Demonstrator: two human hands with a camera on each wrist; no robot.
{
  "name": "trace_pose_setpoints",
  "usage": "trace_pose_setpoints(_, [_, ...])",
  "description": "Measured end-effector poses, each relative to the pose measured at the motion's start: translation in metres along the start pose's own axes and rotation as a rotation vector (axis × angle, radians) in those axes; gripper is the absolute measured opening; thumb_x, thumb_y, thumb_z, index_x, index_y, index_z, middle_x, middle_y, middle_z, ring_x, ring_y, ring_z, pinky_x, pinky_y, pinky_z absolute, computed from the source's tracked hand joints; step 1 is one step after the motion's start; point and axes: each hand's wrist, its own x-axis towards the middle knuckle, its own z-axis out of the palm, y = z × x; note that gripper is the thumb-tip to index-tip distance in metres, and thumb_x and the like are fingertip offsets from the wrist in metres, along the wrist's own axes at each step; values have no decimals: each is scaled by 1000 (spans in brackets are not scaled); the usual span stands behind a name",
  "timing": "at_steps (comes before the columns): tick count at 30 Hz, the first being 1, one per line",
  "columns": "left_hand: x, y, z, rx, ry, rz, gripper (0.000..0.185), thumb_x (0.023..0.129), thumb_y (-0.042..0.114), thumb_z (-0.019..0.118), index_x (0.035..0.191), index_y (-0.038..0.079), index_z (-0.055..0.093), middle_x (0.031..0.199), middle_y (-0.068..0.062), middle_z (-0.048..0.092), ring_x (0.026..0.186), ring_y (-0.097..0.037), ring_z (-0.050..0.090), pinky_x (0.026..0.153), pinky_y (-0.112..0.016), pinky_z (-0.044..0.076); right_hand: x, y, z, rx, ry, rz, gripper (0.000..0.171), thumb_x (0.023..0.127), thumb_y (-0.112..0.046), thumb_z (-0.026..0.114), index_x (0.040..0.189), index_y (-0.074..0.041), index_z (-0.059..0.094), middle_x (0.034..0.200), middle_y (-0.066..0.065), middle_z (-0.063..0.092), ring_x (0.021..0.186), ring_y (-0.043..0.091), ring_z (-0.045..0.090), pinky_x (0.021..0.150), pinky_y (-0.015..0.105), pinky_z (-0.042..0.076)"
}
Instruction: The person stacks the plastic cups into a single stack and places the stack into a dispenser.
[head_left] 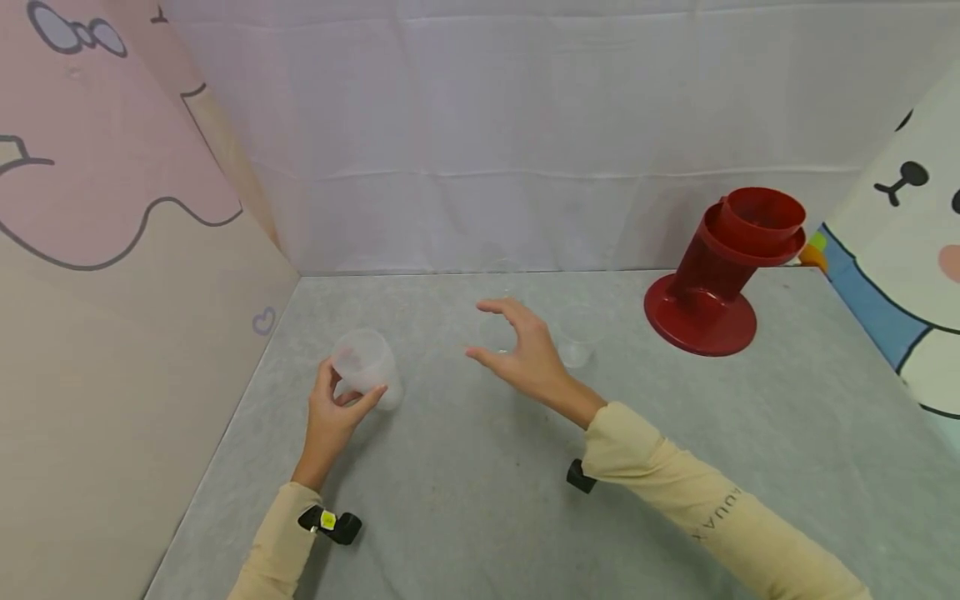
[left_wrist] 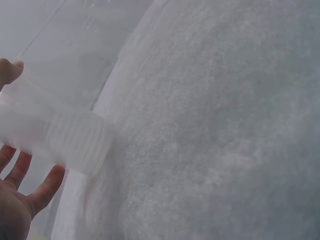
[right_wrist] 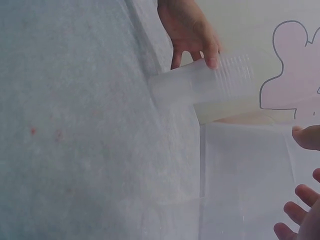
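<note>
On the left of the table, my left hand (head_left: 330, 421) grips a stack of nested clear plastic cups (head_left: 367, 367), thumb on one side and fingers on the other. The ridged rims of the stack (right_wrist: 235, 75) show in the right wrist view, and its lower end is close to the table. My right hand (head_left: 528, 354) is over the middle of the table, thumb and fingers spread wide in a C shape with nothing gripped. Just behind and beside it stands a faint clear cup (head_left: 576, 352), hard to make out against the grey cover.
A red plastic stand (head_left: 701, 321) with a round base and a wide cup-shaped top is at the back right. White cloth (head_left: 465, 142) hangs behind the grey-covered table (head_left: 465, 500). Printed panels (head_left: 135, 350) rise at both sides.
</note>
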Motion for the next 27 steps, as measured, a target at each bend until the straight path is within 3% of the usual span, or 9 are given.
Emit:
trace_pose_setpoints(12, [-1,10,4,56,18,-23,72,77,2,77,135,-2,35,125,-9,45,108,-10,47,79,-32,53,-8,14,-3,-28,45,-5,57,75,-18,82,125,-8,57,125,5,56,119,18,48,99,40,40])
trace_pose_setpoints(21, [-1,5,1,26,28,-57,74,77,6,78,137,2,35,128,-6,44,113,-11,45,77,-18,50,-14,26,0,-34,84,100,61,75,-19,82,128,-7,53,130,8,52,123,21,45,101,44,38])
trace_pose_setpoints(27, [0,6,1,20,16,-68,74,78,5,78,138,3,34,129,-7,43,113,-11,44,77,-18,50,-17,35,2,-18,86,164,65,76,-23,81,132,-9,50,131,6,49,123,24,44,96,49,40])
